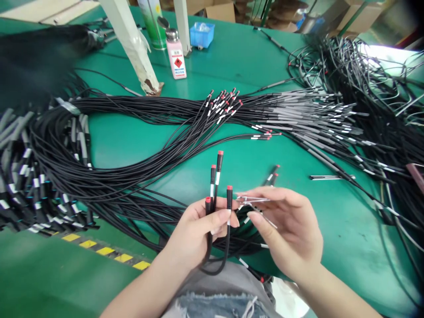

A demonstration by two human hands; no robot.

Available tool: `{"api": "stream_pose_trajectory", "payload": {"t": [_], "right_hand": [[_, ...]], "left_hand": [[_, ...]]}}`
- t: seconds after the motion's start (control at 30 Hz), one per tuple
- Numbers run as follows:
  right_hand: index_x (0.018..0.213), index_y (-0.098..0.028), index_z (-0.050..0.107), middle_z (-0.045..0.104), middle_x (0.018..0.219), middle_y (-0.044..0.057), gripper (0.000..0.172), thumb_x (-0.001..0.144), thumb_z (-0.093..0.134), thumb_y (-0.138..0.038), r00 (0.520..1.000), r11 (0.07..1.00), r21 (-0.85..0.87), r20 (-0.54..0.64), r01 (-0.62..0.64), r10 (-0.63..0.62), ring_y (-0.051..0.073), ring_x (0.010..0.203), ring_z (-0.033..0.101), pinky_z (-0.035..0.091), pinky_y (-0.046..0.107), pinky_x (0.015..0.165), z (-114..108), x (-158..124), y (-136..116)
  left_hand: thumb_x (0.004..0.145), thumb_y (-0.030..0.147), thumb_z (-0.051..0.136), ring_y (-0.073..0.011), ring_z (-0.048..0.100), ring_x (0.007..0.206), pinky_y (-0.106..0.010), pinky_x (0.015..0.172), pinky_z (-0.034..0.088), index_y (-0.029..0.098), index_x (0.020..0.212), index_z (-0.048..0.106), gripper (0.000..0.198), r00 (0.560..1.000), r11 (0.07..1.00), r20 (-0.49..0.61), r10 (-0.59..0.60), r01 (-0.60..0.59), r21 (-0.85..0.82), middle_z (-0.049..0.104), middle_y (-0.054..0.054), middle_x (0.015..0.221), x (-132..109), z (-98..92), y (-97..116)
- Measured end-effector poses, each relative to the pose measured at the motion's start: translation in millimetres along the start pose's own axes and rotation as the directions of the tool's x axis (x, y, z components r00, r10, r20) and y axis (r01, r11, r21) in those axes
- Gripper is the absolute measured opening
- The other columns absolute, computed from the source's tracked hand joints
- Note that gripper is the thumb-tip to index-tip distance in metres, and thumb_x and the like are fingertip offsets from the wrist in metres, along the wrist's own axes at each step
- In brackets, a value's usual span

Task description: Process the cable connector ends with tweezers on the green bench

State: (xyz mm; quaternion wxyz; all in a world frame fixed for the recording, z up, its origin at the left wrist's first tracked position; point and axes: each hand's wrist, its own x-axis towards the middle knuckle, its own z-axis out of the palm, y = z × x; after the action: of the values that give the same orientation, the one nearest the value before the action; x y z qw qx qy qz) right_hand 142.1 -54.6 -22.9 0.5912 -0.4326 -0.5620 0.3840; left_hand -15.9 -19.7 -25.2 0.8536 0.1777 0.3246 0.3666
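Observation:
My left hand [202, 225] is closed around several black cables. Their connector ends stand up from my fingers, with red tips and white labels, one black cable [229, 203] pinched between thumb and forefinger. Beside it, my right hand [291, 229] holds thin metal tweezers [256, 200] between thumb and fingers, their spread arms close to my left fingertips. Whether they touch a connector I cannot tell. Under both hands lie more black cables [149, 212] from the same bundle, and a few red-tipped ends show behind my right hand.
Cable bundles [132, 106] cross the green table [232, 66]. A pink-labelled bottle [177, 59], a blue bin [202, 35] and a white post [132, 44] stand at the back. On the right lie a silver pen-like tool [326, 177] and tangled wires [357, 70].

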Motion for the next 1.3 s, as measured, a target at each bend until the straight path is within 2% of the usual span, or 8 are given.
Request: {"api": "stream_pose_trajectory", "payload": {"t": [0.13, 0.23, 0.47, 0.67, 0.83, 1.0, 1.3], "right_hand": [[0.125, -0.026, 0.051, 0.065, 0.115, 0.006, 0.049, 0.087, 0.058, 0.003, 0.991, 0.99, -0.1, 0.091, 0.102, -0.093, 0.019, 0.113, 0.064, 0.057, 0.038, 0.099, 0.3, -6.7, 5.9], [0.125, -0.025, 0.05, 0.066, 0.115, 0.007, 0.05, 0.086, 0.059, 0.004, 0.988, 0.978, -0.163, 0.1, 0.132, -0.117, 0.02, 0.111, 0.065, 0.057, 0.039, 0.098, -1.4, -8.7, 8.7], [0.123, -0.024, 0.051, 0.068, 0.112, 0.008, 0.047, 0.084, 0.061, 0.001, 0.987, 0.962, -0.225, 0.084, 0.153, -0.138, 0.02, 0.106, 0.068, 0.059, 0.038, 0.094, -2.6, -8.5, 8.6], [0.116, -0.022, 0.054, 0.071, 0.109, 0.008, 0.039, 0.085, 0.06, 0.001, 0.967, 0.908, -0.342, 0.167, 0.242, -0.195, 0.02, 0.102, 0.071, 0.061, 0.034, 0.089, -5.8, -4.7, 3.5], [0.12, -0.023, 0.053, 0.07, 0.111, 0.008, 0.043, 0.085, 0.061, 0.001, 0.983, 0.946, -0.269, 0.086, 0.178, -0.161, 0.021, 0.104, 0.069, 0.061, 0.039, 0.091, -3.8, -8.0, 7.1], [0.123, -0.024, 0.05, 0.069, 0.113, 0.009, 0.052, 0.081, 0.061, 0.005, 0.975, 0.948, -0.231, 0.091, 0.218, -0.202, 0.019, 0.106, 0.068, 0.06, 0.039, 0.094, -0.7, -9.0, 9.0], [0.114, -0.023, 0.053, 0.072, 0.105, 0.009, 0.04, 0.083, 0.063, -0.001, 0.969, 0.91, -0.334, 0.113, 0.245, -0.219, 0.02, 0.097, 0.072, 0.063, 0.035, 0.083, 0.8, -4.3, 6.9]], "left_hand": [[0.07, 0.016, 0.082, -0.0013, 0.036, 0.043, -0.016, 0.046, 0.024, 0.015, 0.074, 0.077, 0.006, 1.0, 0.998, -0.004, -0.003, 0.003, -0.066, 0.067, -0.003, 0.059, 0.0, 1.6, -0.2], [0.069, 0.015, 0.082, -0.0011, 0.036, 0.043, -0.016, 0.046, 0.025, 0.015, 0.073, 0.077, 0.007, 1.0, 0.997, -0.019, -0.019, 0.017, -0.079, 0.067, -0.004, 0.059, -0.3, 3.0, 0.3], [0.069, 0.017, 0.083, -0.001, 0.037, 0.043, -0.016, 0.046, 0.024, 0.014, 0.072, 0.075, 0.008, 0.999, 0.997, -0.014, -0.037, 0.036, -0.067, 0.067, -0.003, 0.058, 0.4, 2.1, 0.3], [0.068, 0.019, 0.083, -0.002, 0.035, 0.043, -0.018, 0.046, 0.023, 0.013, 0.07, 0.073, 0.012, 0.998, 0.999, -0.033, -0.044, 0.043, -0.028, 0.063, -0.001, 0.054, 0.5, 0.2, -1.7], [0.064, 0.025, 0.087, -0.0026, 0.038, 0.044, -0.018, 0.046, 0.024, 0.013, 0.079, 0.076, 0.022, 0.993, 0.999, -0.109, -0.045, 0.044, -0.007, 0.064, -0.001, 0.057, -0.3, -1.8, -2.9], [0.062, 0.027, 0.088, -0.0037, 0.041, 0.047, -0.019, 0.047, 0.026, 0.014, 0.08, 0.074, 0.026, 0.99, 0.998, -0.133, -0.046, 0.05, 0.025, 0.065, -0.002, 0.061, 0.2, -1.7, -3.5], [0.06, 0.029, 0.089, -0.0053, 0.04, 0.047, -0.021, 0.048, 0.027, 0.014, 0.079, 0.069, 0.032, 0.986, 0.995, -0.16, -0.048, 0.061, 0.081, 0.064, -0.001, 0.061, 0.1, -1.5, -4.7]]}}
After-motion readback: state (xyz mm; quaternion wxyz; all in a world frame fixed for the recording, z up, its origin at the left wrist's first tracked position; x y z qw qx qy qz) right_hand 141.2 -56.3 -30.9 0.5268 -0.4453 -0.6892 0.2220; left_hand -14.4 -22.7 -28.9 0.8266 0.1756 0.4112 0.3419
